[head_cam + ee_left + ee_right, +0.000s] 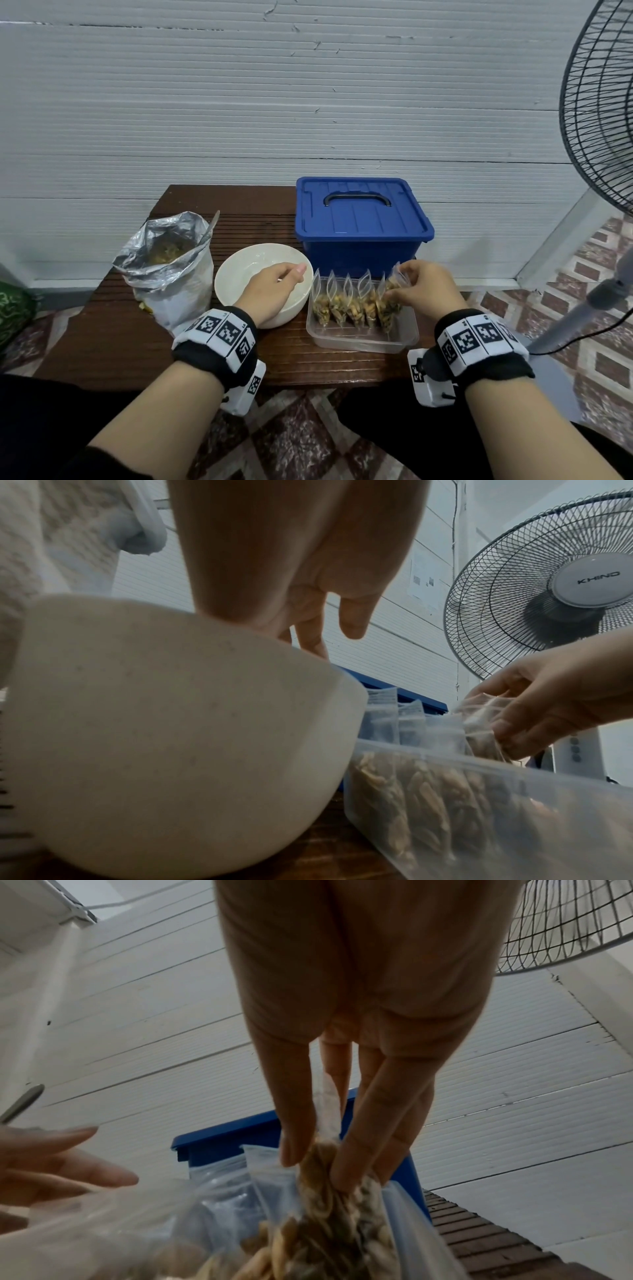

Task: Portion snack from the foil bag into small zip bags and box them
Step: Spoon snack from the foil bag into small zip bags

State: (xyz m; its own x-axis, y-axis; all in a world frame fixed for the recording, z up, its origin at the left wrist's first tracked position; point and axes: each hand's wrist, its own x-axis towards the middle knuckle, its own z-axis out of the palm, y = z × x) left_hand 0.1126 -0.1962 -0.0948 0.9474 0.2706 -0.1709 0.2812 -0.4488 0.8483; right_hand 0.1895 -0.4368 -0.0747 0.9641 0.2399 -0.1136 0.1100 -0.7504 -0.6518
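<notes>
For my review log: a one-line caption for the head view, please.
Right hand sets a filled zip bag into the clear tray; left hand rests over the white bowl.

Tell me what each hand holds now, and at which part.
The right hand pinches the rightmost small zip bag by its snack-filled middle, in the clear tray. The left hand holds nothing, over the white bowl.

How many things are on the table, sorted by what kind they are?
Filled small zip bags: 6, all standing in the clear tray, the rightmost pinched in the right hand
Clear tray: 1
White bowl: 1, with the left hand over it
Foil bag: 1
Blue box: 1, lid on
Total: 10
</notes>
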